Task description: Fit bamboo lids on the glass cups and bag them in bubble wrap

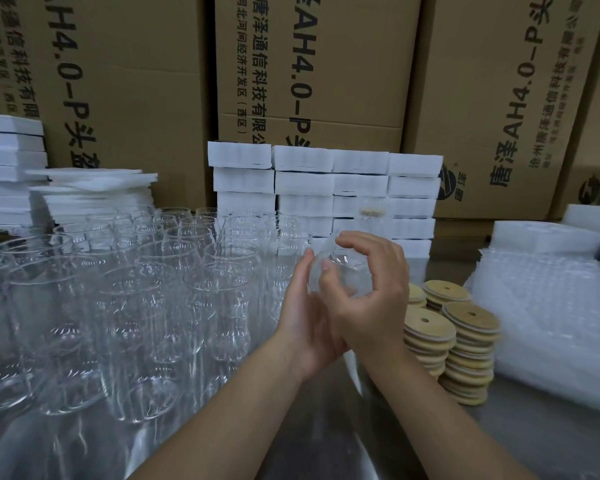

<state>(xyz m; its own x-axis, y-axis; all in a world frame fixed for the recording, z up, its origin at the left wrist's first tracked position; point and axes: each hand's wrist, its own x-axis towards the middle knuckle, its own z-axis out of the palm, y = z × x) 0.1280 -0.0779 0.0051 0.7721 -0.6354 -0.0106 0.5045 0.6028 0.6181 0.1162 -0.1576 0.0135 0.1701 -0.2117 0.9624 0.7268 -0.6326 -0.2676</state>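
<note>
Bare steel table (506,445) shows only in a strip at the front, between the massed cups on the left and the lid stacks on the right; both forearms lie over this strip. The rear edge is closed by stacked white foam boxes (326,185) and cardboard cartons (326,64); foam sheets (90,188) are piled at rear left.

Glass cups (153,289) stand upright, mouths open, packed close together. Bamboo lids (468,341) sit in stacks just right of the hands; bubble wrap bags (551,313) lie beyond them at the right edge.

The held glass cup (340,275) is above the table centre, between both hands. The left hand (305,317) supports it, fingers nearly straight along its left side; the right hand (371,285) grips it, fingers curled over the top.
</note>
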